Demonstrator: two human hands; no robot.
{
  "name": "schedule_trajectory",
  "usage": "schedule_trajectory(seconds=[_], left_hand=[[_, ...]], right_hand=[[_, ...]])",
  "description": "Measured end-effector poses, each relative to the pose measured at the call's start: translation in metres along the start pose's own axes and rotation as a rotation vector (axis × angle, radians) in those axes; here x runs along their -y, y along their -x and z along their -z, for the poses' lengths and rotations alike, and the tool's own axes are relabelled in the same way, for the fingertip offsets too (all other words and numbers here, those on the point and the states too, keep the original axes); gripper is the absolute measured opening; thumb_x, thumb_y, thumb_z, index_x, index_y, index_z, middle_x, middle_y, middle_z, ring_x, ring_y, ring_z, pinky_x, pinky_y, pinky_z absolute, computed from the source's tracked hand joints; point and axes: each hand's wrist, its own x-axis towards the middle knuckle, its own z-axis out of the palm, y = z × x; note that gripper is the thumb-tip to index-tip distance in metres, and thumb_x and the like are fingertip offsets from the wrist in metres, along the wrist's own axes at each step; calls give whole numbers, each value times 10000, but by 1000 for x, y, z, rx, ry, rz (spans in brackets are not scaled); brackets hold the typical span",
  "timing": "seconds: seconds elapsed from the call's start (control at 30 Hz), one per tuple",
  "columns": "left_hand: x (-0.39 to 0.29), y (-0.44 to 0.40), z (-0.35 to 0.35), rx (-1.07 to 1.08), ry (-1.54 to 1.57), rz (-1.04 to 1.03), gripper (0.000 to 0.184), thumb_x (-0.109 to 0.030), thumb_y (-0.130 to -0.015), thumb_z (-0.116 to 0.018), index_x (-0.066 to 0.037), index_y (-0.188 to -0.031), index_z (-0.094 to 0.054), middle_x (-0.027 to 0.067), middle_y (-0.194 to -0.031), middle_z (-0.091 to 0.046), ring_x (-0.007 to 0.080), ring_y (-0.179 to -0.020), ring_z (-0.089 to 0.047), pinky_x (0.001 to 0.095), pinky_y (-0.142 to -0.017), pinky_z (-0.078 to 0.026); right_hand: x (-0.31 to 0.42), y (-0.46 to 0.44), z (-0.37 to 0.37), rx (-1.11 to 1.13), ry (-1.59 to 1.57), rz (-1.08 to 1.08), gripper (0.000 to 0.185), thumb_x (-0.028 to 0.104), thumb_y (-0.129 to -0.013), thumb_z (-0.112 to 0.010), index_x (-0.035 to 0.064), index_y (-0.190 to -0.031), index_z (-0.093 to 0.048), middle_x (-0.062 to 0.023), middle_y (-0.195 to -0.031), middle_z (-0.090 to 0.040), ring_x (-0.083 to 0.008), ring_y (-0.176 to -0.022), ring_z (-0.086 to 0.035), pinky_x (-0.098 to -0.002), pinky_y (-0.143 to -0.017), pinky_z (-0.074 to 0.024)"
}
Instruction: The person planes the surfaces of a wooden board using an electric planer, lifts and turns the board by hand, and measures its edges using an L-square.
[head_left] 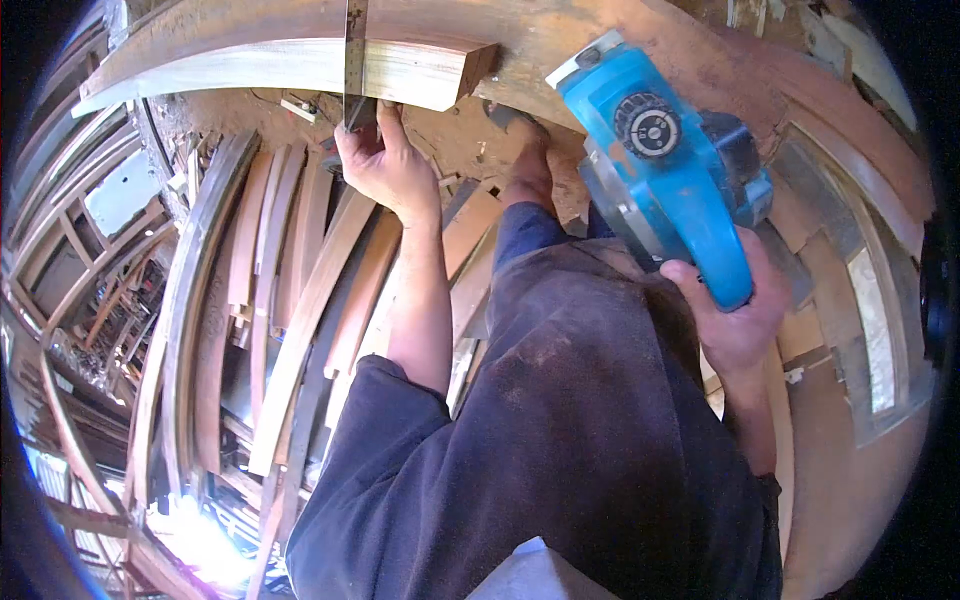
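Observation:
In the head view, my left hand [400,178] pinches the dark stock of a try square [354,60] from below. The square's narrow metal blade crosses a long squared timber [250,70], whose cut end faces right. My left fingers are at the timber's near edge. My right hand [738,320] is wrapped round the rear handle of a blue electric planer [665,165], held raised to the right of the timber. A round numbered depth knob [648,127] tops the planer. Its underside is hidden.
A wooden work surface [580,35] runs along the top. Many loose boards [310,330] lean or lie on the left, close to my left arm. Panels and a framed piece [870,330] stand at the right. My bare foot [520,120] is on the dusty ground.

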Motion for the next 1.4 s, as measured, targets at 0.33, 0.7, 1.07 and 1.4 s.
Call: schedule_trajectory(seconds=[0.33,0.7,1.07,1.4], left_hand=[[8,159,37,-302,1086,1020,376,-323,-1044,-744,-167,-1372,-645,-16,-1432,-638,252,-1409,-543,593,-1257,-384],[26,126,29,-266,1830,644,300,-426,-1098,-620,-166,-1159,-756,-6,-1035,-791,182,-916,-692,492,-1019,-485],[-2,172,93,-611,1207,763,234,-376,-1035,-757,-178,-1156,-730,-25,-1122,-791,129,-1031,-704,386,-823,-506],[10,121,118,-695,1062,811,170,-320,-1024,-786,-222,-1112,-678,-92,-1053,-680,88,-905,-594,313,-754,-446]], right_hand=[[103,-10,26,22,-568,-136,404,217,-954,-868,24,-1250,-673,-15,-859,-662,-89,-718,-592,-295,-706,-501],[139,-82,21,174,-584,77,251,239,-1059,-747,31,-1176,-673,29,-765,-556,-77,-605,-513,-264,-574,-425],[102,-95,21,312,296,399,358,273,-928,-860,9,-1110,-700,-144,-852,-713,-199,-776,-701,-370,-750,-564],[143,-122,-40,314,330,530,551,32,-902,-768,53,-1434,-627,-245,-1274,-743,-362,-1191,-754,-430,-1010,-572]])
